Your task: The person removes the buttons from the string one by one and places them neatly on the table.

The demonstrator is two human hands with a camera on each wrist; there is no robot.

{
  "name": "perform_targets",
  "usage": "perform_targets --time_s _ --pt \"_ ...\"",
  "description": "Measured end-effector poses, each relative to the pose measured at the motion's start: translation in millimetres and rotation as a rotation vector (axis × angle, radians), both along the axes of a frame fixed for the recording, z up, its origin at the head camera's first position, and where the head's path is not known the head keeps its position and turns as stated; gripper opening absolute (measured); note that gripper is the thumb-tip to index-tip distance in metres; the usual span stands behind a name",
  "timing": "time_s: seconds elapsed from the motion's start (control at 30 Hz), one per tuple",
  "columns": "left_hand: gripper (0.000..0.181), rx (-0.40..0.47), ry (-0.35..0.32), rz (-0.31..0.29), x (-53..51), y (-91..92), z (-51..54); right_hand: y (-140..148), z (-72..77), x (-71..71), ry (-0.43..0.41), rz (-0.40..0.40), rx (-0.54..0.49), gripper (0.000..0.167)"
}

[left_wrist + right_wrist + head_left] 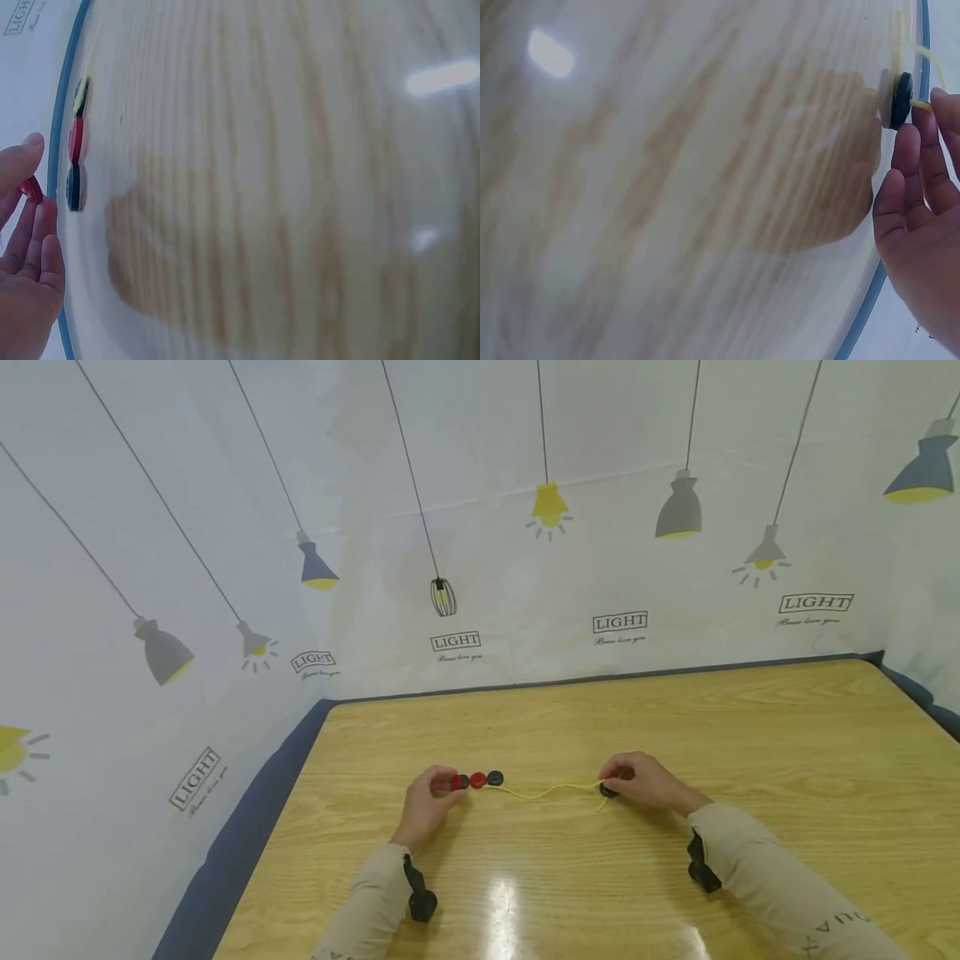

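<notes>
My left hand [426,802] pinches a red button [31,190] between thumb and fingers. To its right on the table lie a black button [73,187], a red button [477,780] and another black button [495,777], side by side in a row. A yellow cord [540,795] runs in a loose wave from the row's right end to my right hand [641,779]. The right thumb and fingers pinch this cord beside a black button [902,101], which stands on edge near the fingertips. The cord seems to pass through that button, with a short end hanging toward me.
The wood-grain table [540,860] reaches back to a white wall covering [510,560] printed with lamps. Dark blue edging [247,827] borders the table's left side. A black wrist camera [422,906] sits on the left sleeve, another camera [703,870] on the right.
</notes>
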State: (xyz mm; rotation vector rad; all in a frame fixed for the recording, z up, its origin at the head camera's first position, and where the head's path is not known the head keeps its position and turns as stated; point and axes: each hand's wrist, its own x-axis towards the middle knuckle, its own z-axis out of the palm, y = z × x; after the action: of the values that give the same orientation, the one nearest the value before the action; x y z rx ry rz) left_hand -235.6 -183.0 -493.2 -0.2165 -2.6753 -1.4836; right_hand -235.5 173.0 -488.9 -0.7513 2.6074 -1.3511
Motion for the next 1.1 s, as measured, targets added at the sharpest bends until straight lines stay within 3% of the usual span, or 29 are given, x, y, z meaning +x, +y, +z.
perform_targets --time_s 0.17,0.37,0.57,0.77,1.0,1.1 --pt "0.029 -0.017 0.003 0.06 -4.4 -11.3 -3.5 0 0.8 1.0 -0.008 0.003 -0.011 0.01" --pt "0.029 -0.035 0.046 0.083 -5.4 -21.2 -7.5 -1 -1.4 -0.6 -0.018 0.016 -0.028 0.011" --pt "0.028 -0.109 0.013 0.116 -6.8 -25.0 -10.4 0 -6.0 -2.8 -0.015 0.015 -0.002 0.01" --pt "0.028 -0.121 -0.009 0.077 -10.3 -21.2 -9.7 2 -8.6 -4.4 0.003 0.031 -0.032 0.011" --pt "0.032 -0.095 -0.078 0.068 -13.7 -17.1 -5.6 6 -15.9 -8.4 0.084 0.132 -0.149 0.016" --pt "0.033 -0.085 -0.104 0.072 -13.9 -15.3 -4.2 5 -15.1 -7.5 0.06 0.104 -0.123 0.014"
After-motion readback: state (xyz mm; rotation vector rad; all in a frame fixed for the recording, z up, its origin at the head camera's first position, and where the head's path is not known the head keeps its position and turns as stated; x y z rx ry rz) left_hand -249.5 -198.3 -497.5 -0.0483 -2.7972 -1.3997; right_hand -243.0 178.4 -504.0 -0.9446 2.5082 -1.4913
